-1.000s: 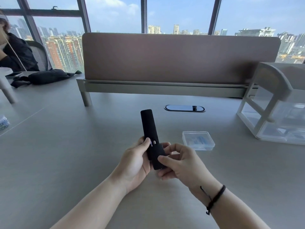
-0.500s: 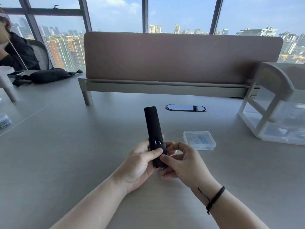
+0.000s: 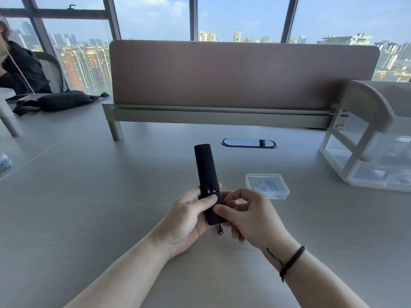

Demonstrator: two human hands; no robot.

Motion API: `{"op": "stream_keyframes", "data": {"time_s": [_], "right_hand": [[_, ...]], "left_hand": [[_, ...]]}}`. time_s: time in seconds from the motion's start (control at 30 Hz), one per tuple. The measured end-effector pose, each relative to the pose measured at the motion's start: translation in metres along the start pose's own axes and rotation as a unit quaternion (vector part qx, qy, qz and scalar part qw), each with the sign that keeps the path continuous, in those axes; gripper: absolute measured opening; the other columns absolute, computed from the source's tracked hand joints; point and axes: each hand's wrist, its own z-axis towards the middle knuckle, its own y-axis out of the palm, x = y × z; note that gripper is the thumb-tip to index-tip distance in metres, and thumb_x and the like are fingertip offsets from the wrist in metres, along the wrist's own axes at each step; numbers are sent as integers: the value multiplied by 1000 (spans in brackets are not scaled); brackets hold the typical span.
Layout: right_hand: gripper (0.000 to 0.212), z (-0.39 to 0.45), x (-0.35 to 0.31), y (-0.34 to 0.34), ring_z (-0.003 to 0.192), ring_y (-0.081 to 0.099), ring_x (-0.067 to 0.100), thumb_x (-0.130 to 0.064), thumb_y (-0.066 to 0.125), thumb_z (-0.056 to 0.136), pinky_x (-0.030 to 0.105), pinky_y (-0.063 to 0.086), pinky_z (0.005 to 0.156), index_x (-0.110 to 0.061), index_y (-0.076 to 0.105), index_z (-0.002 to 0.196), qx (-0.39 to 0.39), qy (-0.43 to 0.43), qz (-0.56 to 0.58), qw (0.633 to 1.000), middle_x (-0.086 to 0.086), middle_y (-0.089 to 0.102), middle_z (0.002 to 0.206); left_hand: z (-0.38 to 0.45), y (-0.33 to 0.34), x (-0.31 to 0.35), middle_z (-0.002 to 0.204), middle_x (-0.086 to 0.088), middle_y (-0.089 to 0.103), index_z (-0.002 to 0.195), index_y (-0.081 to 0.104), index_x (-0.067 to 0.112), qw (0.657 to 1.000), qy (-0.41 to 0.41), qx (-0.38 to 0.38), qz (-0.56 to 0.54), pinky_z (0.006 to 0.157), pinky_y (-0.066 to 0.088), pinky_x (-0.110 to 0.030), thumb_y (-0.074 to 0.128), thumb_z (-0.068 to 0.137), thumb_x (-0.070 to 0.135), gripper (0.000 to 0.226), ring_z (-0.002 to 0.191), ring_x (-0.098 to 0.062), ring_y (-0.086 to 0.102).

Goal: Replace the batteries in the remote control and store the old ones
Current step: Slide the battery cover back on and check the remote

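A slim black remote control [image 3: 205,167] is held upright above the grey table [image 3: 89,207], its back side toward me. My left hand [image 3: 189,218] grips its lower half, thumb across the battery cover. My right hand [image 3: 249,216] pinches the lower right edge of the same cover with thumb and forefinger. A small gap with two metal contacts shows above the cover. A battery end [image 3: 219,230] peeks out below the remote between my hands. A small clear plastic box [image 3: 266,185] lies on the table to the right.
A clear drawer organiser [image 3: 367,156] stands at the right edge. A brown divider panel [image 3: 242,74] crosses the table behind an oval cable port [image 3: 249,143]. At the far left sit a black bag [image 3: 64,100] and another person [image 3: 20,67].
The remote has shifted slightly right and more upright. My left thumb moved down onto the cover. A battery end now shows beneath the remote.
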Motion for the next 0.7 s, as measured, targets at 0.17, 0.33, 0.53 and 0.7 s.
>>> {"op": "stream_keyframes", "data": {"time_s": [0.17,0.33,0.53,0.7], "right_hand": [[17,-2,-1,2,36,54,20,-15,82,79,28,47,39,-12,66,75,-1,-18,17,1000,16,70,59],[19,-2,2,5,44,65,27,-7,79,81,39,60,49,-4,62,75,12,-23,46,999,14,76,68],[21,-1,2,5,47,68,27,-5,80,80,46,62,54,-2,59,77,12,-26,31,999,7,76,66],[21,-2,2,6,46,68,26,-2,80,78,43,62,54,-1,60,77,17,-43,26,999,16,71,57]], "left_hand": [[0,-1,-1,105,-33,64,129,45,-8,1000,-6,9,3,71,58,-51,50,93,4,38,91,-46,63],[5,-7,-6,112,-33,59,130,46,-3,1000,5,31,4,63,49,-46,51,97,3,34,82,-40,61],[6,-10,-7,108,-31,58,128,48,1,999,18,34,18,61,50,-44,55,95,3,34,81,-39,61],[8,-13,-7,104,-27,56,129,47,1,998,21,52,24,64,52,-44,59,92,3,39,86,-38,59]]}}
